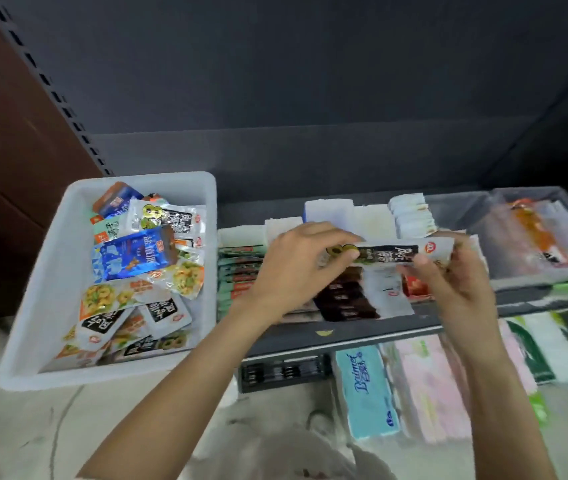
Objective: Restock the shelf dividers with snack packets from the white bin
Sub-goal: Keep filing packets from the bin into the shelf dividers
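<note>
I pinch one white-and-black snack packet (388, 253) between my left hand (305, 268) and right hand (455, 275), above the shelf dividers (372, 220), right of the white bin (50, 265).

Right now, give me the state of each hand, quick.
Left hand: pinching the left end of the white snack packet.
Right hand: gripping the right end of the same packet, above the shelf dividers.

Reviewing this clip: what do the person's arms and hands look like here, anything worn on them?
Both forearms are bare as far as the frame shows: no sleeves, gloves, watch or bands. The left hand and right hand show no rings that I can make out; the picture is slightly blurred.
</note>
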Demonstrator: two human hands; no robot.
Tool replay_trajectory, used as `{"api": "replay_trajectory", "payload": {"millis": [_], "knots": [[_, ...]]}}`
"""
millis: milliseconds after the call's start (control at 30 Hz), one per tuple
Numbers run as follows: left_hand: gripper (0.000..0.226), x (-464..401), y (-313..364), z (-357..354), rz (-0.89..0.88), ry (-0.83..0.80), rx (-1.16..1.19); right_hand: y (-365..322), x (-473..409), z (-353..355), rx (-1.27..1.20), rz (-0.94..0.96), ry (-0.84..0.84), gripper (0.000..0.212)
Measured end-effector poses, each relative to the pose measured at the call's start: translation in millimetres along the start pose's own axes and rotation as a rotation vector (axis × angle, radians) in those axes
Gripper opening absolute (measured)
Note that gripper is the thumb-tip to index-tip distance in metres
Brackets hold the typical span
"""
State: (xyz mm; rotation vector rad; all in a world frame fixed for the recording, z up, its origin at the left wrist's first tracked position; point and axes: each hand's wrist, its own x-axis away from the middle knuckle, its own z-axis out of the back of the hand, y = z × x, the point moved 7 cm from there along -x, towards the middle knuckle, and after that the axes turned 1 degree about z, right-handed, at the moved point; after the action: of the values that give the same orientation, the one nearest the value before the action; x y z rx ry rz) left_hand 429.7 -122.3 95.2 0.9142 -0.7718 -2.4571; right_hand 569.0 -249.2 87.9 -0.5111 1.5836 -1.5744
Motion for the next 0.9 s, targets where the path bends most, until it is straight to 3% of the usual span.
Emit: {"api": "replay_trajectory", "payload": {"millis": [67, 133, 200, 233, 367, 467, 567, 667, 900], "knots": [[0.016, -16, 3, -29, 0.033, 0.061, -0.016, 7, -8, 40, 0.072, 0.026, 0.089, 0.019], [0.017, -26, -14, -55, 0.189, 0.128, -0.008, 21, -19, 74, 0.149, 0.004, 0.186, 0.016], [0.024, -30, -32, -84, 0.357, 0.105, -0.026, 42, -36, 100, 0.252, -0.039, 0.224, 0.004], [0.031, -30, -38, -98, 0.415, 0.057, -0.062, 50, -45, 105, 0.327, -0.054, 0.214, 0.007], [0.062, -25, -56, -133, 0.598, -0.143, -0.218, 72, -76, 86, 0.518, -0.057, -0.007, 0.017], [0.078, -22, -64, -140, 0.661, -0.213, -0.346, 67, -89, 48, 0.758, 0.147, -0.199, 0.022], [0.075, -20, -69, -144, 0.677, -0.233, -0.329, 70, -94, 16, 0.978, 0.406, -0.316, 0.022], [0.069, -21, -69, -144, 0.663, -0.217, -0.303, 94, -92, -2, 1.272, 0.444, -0.515, 0.027], [0.067, -21, -62, -140, 0.632, -0.284, -0.257, 111, -59, 3, 1.160, 0.477, -0.508, 0.023]]}}
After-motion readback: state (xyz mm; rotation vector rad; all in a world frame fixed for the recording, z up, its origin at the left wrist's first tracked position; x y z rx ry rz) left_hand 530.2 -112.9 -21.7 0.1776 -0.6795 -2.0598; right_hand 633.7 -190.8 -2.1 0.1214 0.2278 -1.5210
